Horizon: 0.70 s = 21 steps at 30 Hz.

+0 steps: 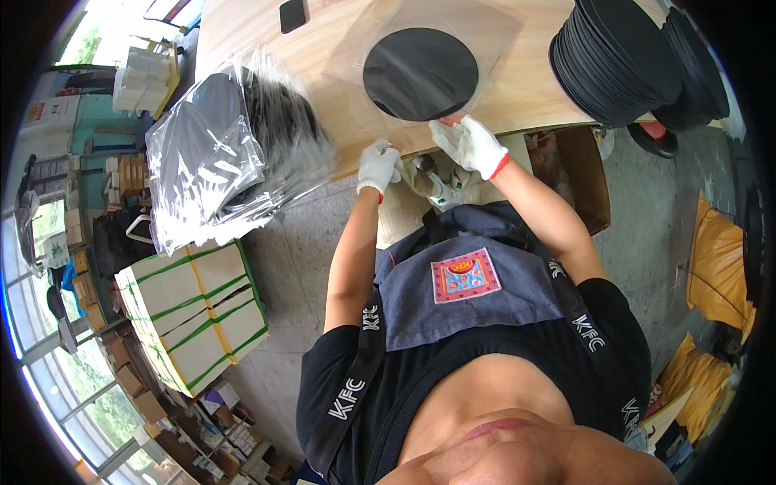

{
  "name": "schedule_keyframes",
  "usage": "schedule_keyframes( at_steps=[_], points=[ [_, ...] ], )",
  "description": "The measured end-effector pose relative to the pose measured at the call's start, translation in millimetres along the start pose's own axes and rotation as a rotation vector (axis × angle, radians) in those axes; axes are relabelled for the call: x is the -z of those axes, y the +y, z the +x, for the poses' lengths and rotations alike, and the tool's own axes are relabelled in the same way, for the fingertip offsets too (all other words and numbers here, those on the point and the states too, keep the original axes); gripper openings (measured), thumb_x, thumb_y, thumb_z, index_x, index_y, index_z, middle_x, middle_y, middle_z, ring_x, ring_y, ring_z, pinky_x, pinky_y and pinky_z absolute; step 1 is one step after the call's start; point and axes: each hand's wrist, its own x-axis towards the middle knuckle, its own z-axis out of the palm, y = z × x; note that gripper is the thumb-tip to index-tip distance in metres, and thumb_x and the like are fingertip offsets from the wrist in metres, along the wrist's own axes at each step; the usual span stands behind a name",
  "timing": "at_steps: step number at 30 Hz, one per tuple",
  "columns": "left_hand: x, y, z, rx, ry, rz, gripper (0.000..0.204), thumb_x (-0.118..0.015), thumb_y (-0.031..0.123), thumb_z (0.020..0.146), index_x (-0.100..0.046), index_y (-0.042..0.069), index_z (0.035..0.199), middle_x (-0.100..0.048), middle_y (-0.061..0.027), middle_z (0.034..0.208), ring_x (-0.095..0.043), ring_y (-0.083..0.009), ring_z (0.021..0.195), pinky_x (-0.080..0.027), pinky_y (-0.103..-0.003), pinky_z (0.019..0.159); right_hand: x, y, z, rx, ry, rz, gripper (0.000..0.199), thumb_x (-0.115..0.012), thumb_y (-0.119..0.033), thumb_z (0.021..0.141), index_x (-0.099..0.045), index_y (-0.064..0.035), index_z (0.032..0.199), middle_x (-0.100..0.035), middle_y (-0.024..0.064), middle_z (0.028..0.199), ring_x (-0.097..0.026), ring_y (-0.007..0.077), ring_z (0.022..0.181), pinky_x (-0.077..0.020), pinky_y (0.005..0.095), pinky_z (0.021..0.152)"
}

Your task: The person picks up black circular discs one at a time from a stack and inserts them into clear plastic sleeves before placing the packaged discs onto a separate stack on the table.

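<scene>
A flat black disc (420,74) lies on the wooden table inside a clear plastic bag (346,50), whose film spreads out around it. Both my hands wear white knit gloves with red cuffs. My right hand (470,147) is just below the disc's near edge, fingers stretched out and apart, palm partly turned up. At the table's near edge, to the left, my left hand (378,167) has its fingers curled together. Whether it pinches the bag's thin edge or some other small thing is hidden.
A heap of bagged black discs (234,137) lies at the table's left, overhanging its edge. Tall stacks of bare black discs (610,65) stand at the right. A phone (293,15) lies far left. Below are a strapped white carton (194,315) and an open brown box (588,178).
</scene>
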Motion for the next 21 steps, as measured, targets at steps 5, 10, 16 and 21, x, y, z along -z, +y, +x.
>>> schedule_keyframes(
  at_steps=[5, 10, 16, 21],
  points=[
    [-5, -34, -18, 0.060, -0.160, -0.001, 0.021, -0.064, 0.021, 0.085, -0.059, 0.003, 0.076, -0.058, -0.0067, 0.061, -0.051, -0.0149, 0.040, -0.042, -0.029, 0.039, -27, 26, 7, -0.057, -0.087, 0.189, 0.033, -0.033, -0.020, 0.096, -0.045, -0.0017, 0.122, -0.053, 0.0182, 0.128, -0.060, 0.0293, 0.106, -0.0535, 0.0392, 0.090],
    [0, -65, -29, 0.134, -0.170, -0.040, 0.017, -0.062, 0.019, 0.087, -0.059, 0.003, 0.083, -0.059, -0.0063, 0.062, -0.054, -0.0153, 0.044, -0.044, -0.028, 0.043, -24, 57, 19, -0.155, -0.164, 0.088, 0.033, -0.036, -0.021, 0.096, -0.046, -0.0051, 0.123, -0.054, 0.0171, 0.126, -0.061, 0.0281, 0.100, -0.0557, 0.0360, 0.084],
    [-9, -91, -38, -0.045, 0.053, -0.221, 0.016, -0.055, 0.012, 0.088, -0.059, 0.001, 0.100, -0.063, -0.0067, 0.090, -0.061, -0.0138, 0.073, -0.051, -0.027, 0.062, -12, 65, 24, -0.194, -0.040, -0.347, 0.030, -0.041, -0.026, 0.098, -0.051, -0.0107, 0.122, -0.061, 0.0127, 0.115, -0.064, 0.0192, 0.083, -0.0567, 0.0305, 0.068],
    [-30, -95, -23, -0.164, 0.044, -0.537, 0.036, -0.043, -0.001, 0.087, -0.054, -0.001, 0.122, -0.062, -0.0069, 0.097, -0.062, -0.0140, 0.078, -0.052, -0.025, 0.070, -7, 45, 15, -0.016, 0.005, -0.535, 0.021, -0.048, -0.019, 0.097, -0.057, -0.0042, 0.107, -0.067, 0.0096, 0.090, -0.065, 0.0180, 0.068, -0.0548, 0.0284, 0.058]
  ],
)
